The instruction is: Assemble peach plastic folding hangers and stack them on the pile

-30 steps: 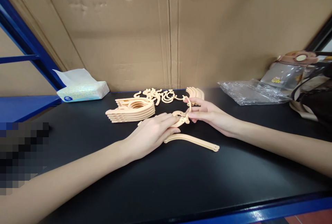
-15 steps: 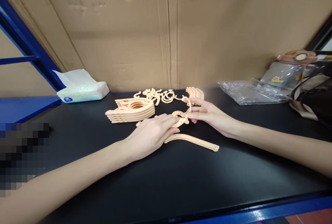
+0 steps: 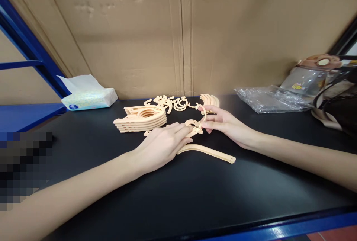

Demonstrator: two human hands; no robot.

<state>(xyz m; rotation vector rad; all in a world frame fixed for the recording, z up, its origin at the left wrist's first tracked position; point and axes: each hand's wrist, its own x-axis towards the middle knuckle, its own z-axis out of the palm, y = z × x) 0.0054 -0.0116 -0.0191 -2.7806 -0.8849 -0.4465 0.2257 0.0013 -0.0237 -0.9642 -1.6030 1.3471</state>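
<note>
Though curved, hook (image 3: 205, 114) lengthwise up the view, open side left.

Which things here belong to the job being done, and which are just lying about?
Seemingly part of the job:
hook in the right hand
pale piece under the left hand
curved bar in front
stacked frames
loose hooks
curved pieces behind

Seemingly just lying about:
tissue pack
clear plastic bag
bottle
dark strapped item
</note>
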